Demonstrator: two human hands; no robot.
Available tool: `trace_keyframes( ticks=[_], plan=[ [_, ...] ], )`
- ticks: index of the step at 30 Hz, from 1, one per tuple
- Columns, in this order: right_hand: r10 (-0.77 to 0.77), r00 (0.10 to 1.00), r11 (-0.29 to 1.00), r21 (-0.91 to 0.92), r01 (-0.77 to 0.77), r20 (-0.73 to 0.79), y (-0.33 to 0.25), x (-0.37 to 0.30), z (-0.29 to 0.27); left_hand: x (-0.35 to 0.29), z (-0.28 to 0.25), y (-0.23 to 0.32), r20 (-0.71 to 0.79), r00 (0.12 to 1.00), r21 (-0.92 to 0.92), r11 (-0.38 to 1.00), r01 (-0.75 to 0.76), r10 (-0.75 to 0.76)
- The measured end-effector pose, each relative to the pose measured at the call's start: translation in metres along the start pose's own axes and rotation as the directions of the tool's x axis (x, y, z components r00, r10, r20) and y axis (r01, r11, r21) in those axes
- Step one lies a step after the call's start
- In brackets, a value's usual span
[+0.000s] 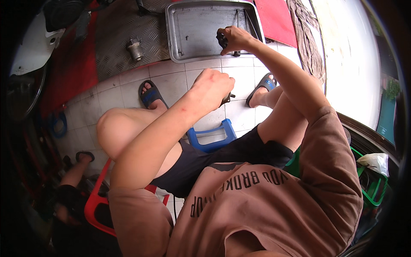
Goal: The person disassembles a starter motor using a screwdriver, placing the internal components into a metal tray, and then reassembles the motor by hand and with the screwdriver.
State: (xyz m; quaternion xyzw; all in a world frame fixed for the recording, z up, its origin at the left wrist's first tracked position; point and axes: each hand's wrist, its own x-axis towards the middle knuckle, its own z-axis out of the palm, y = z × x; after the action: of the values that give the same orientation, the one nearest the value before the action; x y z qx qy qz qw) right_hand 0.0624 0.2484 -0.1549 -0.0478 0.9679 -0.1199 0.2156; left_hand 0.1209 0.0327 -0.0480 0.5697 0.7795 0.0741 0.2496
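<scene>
Over the tiled floor, between my knees, my left hand is closed round a small dark metal part. Most of that part is hidden by the hand; only a dark end with a short stub shows beneath the fingers. Farther off, my right hand grips a black, lumpy part between thumb and fingers, above the near right side of a grey metal tray. Thin rod-like tools lie in the tray's right end, beyond that hand. What kind of part either hand holds, I cannot make out.
A silvery cylindrical metal part stands on the checkered metal plate left of the tray. A brown cloth lies at the right. A blue plastic stool sits between my legs, a red plastic stool at lower left, near another person's leg.
</scene>
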Motion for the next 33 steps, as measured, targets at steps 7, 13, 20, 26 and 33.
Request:
trace_keyframes(
  ticks=[7, 13, 20, 26, 33],
  plan=[
    [0.096, 0.992, 0.994, -0.051, -0.092, 0.085, -0.029, 0.081, 0.027, -0.007, 0.015, -0.005, 0.046, 0.997, 0.06, 0.997, 0.054, -0.057],
    [0.136, 0.972, 0.991, 0.036, -0.131, -0.19, -0.031, 0.157, 0.035, -0.018, 0.005, -0.003, 0.121, 0.982, 0.158, 0.979, 0.127, -0.147],
    [0.167, 0.946, 0.983, -0.024, -0.181, -0.277, -0.037, 0.183, 0.035, -0.022, -0.007, 0.004, 0.157, 0.974, 0.148, 0.979, 0.137, -0.16],
    [0.076, 0.926, 0.988, -0.098, -0.12, -0.37, -0.05, 0.165, 0.029, -0.025, -0.01, 0.001, 0.194, 0.966, 0.168, 0.976, 0.137, -0.169],
    [-0.066, 0.961, 0.987, -0.161, 0.022, -0.269, -0.057, 0.138, 0.023, -0.016, -0.015, 0.005, 0.207, 0.972, 0.187, 0.98, 0.071, -0.11]
  ],
)
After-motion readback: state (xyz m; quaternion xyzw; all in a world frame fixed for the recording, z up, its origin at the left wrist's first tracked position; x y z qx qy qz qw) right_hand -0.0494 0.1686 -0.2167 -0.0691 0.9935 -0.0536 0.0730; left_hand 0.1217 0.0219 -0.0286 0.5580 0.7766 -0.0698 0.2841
